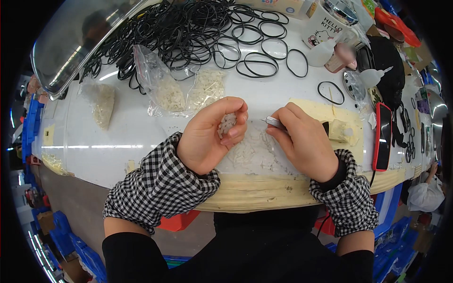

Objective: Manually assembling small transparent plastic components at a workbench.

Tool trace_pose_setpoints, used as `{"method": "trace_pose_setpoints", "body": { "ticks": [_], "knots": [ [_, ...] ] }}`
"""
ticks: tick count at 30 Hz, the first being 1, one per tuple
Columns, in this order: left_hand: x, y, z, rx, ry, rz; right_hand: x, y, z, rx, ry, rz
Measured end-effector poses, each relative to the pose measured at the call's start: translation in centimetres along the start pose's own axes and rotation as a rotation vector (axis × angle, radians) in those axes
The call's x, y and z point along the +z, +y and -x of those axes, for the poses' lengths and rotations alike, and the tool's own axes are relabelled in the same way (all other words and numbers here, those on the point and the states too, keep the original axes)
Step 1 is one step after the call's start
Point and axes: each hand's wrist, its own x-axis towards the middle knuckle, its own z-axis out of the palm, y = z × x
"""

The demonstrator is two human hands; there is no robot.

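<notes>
My left hand (207, 134) is cupped with its fingers curled round a clump of small whitish translucent pieces (227, 123). To its right, my right hand (304, 137) pinches a slim silver tool with a narrow tip (275, 123), which points left toward the clump without touching it. Its exact kind is hard to make out, since the fingers cover most of it. Below and between the hands, loose whitish pieces (255, 153) lie scattered on the tabletop. Clear plastic bags of similar pieces (171, 94) (207, 87) lie beyond my left hand.
A tangle of black loops (174, 35) covers the far side. Another bag of pieces (103, 106) lies at left. On the right are yellowish sheeting (347, 115), a red-edged phone (382, 137), a white squeeze bottle (322, 53) and a white cup (325, 23). Yellow tape (264, 188) lines the near edge.
</notes>
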Motion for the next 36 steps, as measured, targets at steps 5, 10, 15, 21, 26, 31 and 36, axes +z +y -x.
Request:
{"method": "trace_pose_setpoints", "body": {
  "ticks": [5,10,15,21,26,31,36],
  "knots": [
    [0.2,-0.3,0.3,-0.023,0.004,-0.260,-0.7,-0.6,-0.5,-0.023,0.112,-0.288],
    [0.3,-0.8,0.2,-0.071,-0.153,-0.262,-0.7,-1.3,-0.2,-0.014,0.157,-0.460],
    [0.4,-1.1,0.2,-0.061,-0.155,-0.217,-1.3,-2.1,-0.1,-0.002,0.069,-0.509],
    [0.3,-0.7,0.3,-0.090,-0.198,-0.154,-1.3,-1.4,-0.1,-0.116,0.135,-0.133],
    [0.3,-0.7,0.3,-0.100,-0.262,-0.133,-1.2,-1.5,-0.1,-0.122,0.110,-0.088],
    [0.5,-0.6,0.5,-0.107,-0.257,-0.140,-1.0,-1.5,-0.1,-0.132,0.109,-0.112],
    [0.3,-0.7,0.5,-0.099,-0.288,-0.134,-0.9,-1.5,0.0,-0.122,0.100,-0.141]
  ]
}}
